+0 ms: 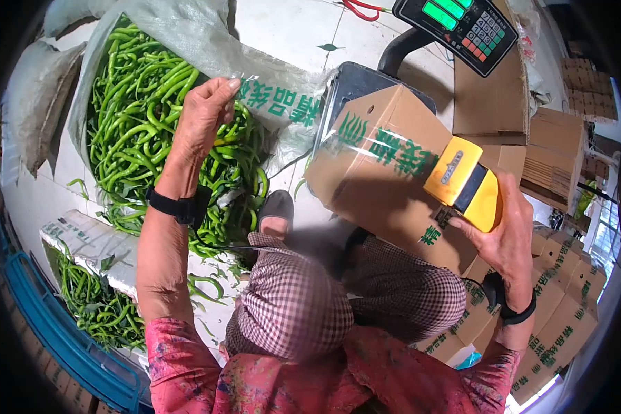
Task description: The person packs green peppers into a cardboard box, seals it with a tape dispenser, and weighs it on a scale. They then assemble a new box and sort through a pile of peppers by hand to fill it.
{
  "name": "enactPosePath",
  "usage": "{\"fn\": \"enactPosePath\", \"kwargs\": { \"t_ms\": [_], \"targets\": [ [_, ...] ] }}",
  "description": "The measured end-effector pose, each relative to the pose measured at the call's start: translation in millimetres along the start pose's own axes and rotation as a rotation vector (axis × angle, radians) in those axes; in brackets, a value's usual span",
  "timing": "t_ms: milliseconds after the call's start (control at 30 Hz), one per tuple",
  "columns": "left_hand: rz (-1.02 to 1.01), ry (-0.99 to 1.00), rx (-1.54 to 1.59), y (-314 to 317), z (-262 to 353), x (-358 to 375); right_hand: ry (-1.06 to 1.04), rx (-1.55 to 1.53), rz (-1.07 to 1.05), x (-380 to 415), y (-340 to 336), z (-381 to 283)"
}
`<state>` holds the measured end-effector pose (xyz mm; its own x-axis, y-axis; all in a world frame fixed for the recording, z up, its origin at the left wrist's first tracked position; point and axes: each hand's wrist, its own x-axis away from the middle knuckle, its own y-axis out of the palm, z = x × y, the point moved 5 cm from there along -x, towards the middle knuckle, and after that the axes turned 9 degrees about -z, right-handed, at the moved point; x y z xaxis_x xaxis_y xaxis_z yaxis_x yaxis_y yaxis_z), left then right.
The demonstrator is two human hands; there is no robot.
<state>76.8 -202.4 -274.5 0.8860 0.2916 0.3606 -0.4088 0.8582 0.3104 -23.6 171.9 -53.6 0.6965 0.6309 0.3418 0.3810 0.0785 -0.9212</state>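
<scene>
My left hand [210, 110] is closed in a pinch on the free end of a clear tape strip [283, 103] with green printing, above a heap of green peppers [131, 131]. The strip stretches right across a cardboard box [386, 179] to a yellow tape dispenser [462, 179]. My right hand [507, 234] is wrapped round the dispenser's right end, at the box's right side. Tilted between my hands and my knees, the box rests partly over a dark weighing scale [355, 76].
The scale's lit display and keypad [462, 27] stand at the top right. Flattened and stacked cartons [555, 310] lie at the right. A foam box [90, 248] of peppers and a blue crate [69, 345] are at the lower left; a full sack [41, 103] stands behind.
</scene>
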Motion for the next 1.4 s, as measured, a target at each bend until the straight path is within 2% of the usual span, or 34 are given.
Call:
{"fn": "enactPosePath", "kwargs": {
  "t_ms": [133, 267, 400, 533, 600, 667, 733, 800, 833, 900, 933, 1033, 1067, 1133, 1200, 1267, 1400],
  "targets": [
    [-0.057, 0.040, 0.000, 4.5, -27.8, -7.1, 0.037, -0.005, -0.048, 2.9, 3.9, 5.1],
    [0.009, 0.019, 0.011, 10.2, -57.3, -12.6, 0.027, -0.006, -0.039, -1.1, 11.3, 9.3],
    [0.001, -0.098, -0.163, 17.7, -104.9, -13.4, 0.011, -0.032, -0.062, -8.5, 19.6, 13.1],
    [-0.007, -0.079, -0.185, 51.5, -135.9, -21.6, 0.003, -0.024, -0.107, -15.6, 24.2, 12.9],
    [-0.062, -0.103, -0.187, 68.4, -157.9, -24.7, -0.045, -0.004, -0.043, -12.0, 27.2, 10.2],
    [-0.141, -0.047, -0.219, 83.0, -173.1, -25.1, -0.040, 0.011, -0.042, -11.5, 26.7, 6.2],
    [-0.154, -0.050, -0.406, 94.9, -174.7, -23.8, -0.052, 0.025, -0.025, -11.2, 27.7, 4.9],
    [-0.147, 0.079, -0.643, 101.7, -165.1, -25.7, -0.056, 0.030, -0.017, -10.6, 29.0, 7.2],
    [-0.143, 0.081, -0.647, 102.7, -168.2, -26.9, -0.061, 0.040, -0.012, -10.6, 29.5, 8.0],
    [-0.191, 0.221, -1.001, 108.8, -164.5, -25.8, -0.078, 0.025, 0.018, -10.9, 31.3, 9.7],
    [-0.188, 0.221, -1.004, 108.1, -161.5, -23.9, -0.082, 0.012, 0.041, -10.6, 31.6, 10.8],
    [-0.241, -0.076, -1.150, 109.4, -155.3, -21.5, -0.093, 0.004, 0.068, -8.3, 32.4, 14.0],
    [-0.246, -0.072, -1.154, 109.7, -152.2, -25.3, -0.087, 0.002, 0.072, -8.0, 32.9, 16.1],
    [-0.009, 0.267, -1.000, 113.8, -116.0, -28.7, -0.115, -0.045, 0.081, -4.5, 33.8, 19.6],
    [-0.036, 0.309, -0.714, 134.3, -62.0, -33.7, -0.112, -0.061, 0.099, -3.7, 34.0, 21.9],
    [-0.223, 0.323, -0.361, 177.2, -19.6, -33.1, -0.119, -0.079, 0.118, -2.4, 35.1, 23.6],
    [-0.361, 0.324, -0.439, 208.7, -39.2, -42.8, -0.142, -0.185, 0.190, 2.4, 36.8, 31.6]
  ]
}}
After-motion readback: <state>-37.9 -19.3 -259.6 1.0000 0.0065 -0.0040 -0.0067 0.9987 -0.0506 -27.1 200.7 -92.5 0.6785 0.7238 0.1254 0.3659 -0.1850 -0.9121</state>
